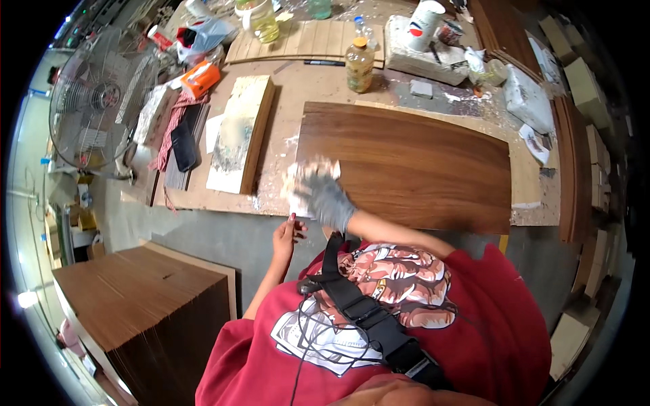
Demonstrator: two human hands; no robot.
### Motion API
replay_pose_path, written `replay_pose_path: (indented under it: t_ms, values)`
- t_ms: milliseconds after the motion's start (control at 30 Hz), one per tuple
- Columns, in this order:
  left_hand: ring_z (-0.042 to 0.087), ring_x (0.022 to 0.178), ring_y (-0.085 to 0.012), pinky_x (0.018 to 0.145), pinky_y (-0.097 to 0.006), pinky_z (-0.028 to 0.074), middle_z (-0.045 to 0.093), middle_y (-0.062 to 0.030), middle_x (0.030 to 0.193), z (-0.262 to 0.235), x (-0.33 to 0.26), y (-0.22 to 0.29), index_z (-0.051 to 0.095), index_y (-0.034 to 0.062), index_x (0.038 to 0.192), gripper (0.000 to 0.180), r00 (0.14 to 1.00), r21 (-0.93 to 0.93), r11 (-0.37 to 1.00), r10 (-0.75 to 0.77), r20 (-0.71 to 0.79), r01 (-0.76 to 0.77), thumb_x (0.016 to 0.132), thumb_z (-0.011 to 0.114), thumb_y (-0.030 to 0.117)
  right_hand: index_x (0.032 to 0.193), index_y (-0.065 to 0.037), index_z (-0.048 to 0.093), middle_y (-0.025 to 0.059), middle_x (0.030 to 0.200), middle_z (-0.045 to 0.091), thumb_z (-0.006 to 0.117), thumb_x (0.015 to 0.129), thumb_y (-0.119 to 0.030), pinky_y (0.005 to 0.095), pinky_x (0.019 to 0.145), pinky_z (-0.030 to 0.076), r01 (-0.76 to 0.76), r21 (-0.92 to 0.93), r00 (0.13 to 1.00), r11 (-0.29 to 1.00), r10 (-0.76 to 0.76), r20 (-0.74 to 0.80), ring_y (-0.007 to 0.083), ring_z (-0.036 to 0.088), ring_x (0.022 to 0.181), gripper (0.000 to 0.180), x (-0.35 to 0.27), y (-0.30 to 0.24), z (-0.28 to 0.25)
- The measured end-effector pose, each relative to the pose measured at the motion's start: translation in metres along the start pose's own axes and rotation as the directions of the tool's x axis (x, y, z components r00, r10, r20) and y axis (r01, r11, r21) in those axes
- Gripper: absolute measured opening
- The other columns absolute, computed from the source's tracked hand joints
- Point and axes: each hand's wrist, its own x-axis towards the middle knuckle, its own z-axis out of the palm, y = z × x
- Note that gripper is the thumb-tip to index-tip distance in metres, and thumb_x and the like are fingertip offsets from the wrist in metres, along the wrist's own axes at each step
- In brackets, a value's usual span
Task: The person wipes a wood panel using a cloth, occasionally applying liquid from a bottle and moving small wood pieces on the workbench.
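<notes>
A dark brown wooden panel [413,162] lies flat on the workbench [305,88]. My right hand [323,195], in a grey glove, presses a white rag [303,177] against the panel's near left corner; the hand is blurred by motion. My left hand [286,237] is bare, fingers loosely curled, hanging just below the bench's front edge with nothing in it.
A pale wooden block [242,132] lies left of the panel. Bottles [359,64], a white cup [425,26], an orange box [200,78] and cloths crowd the back. A fan [98,101] stands far left. A stack of brown panels [142,304] sits lower left.
</notes>
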Motion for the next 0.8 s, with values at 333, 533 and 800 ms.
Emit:
replay_pose_path:
  t_ms: [333,533,800]
  values:
    - [0.060,0.042,-0.0232,0.044,-0.031,0.046,0.062,-0.0130,0.054,-0.023,0.007,0.106,0.068,-0.0047,0.069,0.063,0.931,0.433,0.898,-0.219,0.293,0.075,0.105,0.054,0.046,0.106,-0.007,0.068,0.0114,0.110,0.070,0.058,0.094,-0.018,0.0389,0.080,0.057,-0.584,0.520,0.478,0.623,0.782,-0.401,0.0277,0.068,0.100,0.019,-0.161,0.199,-0.184]
    - [0.069,0.075,-0.0141,0.069,-0.031,0.051,0.075,-0.0082,0.082,0.044,0.101,0.182,0.075,-0.0008,0.099,0.039,0.880,0.260,0.882,0.278,0.385,-0.392,0.107,0.051,0.029,0.098,-0.005,0.066,0.0165,0.097,0.066,0.059,0.085,-0.015,0.0437,0.084,0.050,-0.684,-0.178,0.677,0.707,0.525,-0.516,0.0343,0.063,0.091,0.018,-0.145,0.289,-0.134]
    - [0.046,0.139,-0.0442,0.116,-0.046,0.038,0.050,-0.0313,0.147,0.140,0.240,0.190,0.052,-0.0028,0.144,0.059,0.911,0.833,0.426,0.360,0.203,-0.354,0.097,0.060,0.032,0.124,-0.016,0.067,0.0119,0.132,0.064,0.061,0.083,-0.069,0.0595,0.100,0.045,-0.594,0.057,0.692,0.802,0.546,-0.471,0.0283,0.060,0.120,0.067,-0.041,0.182,-0.054]
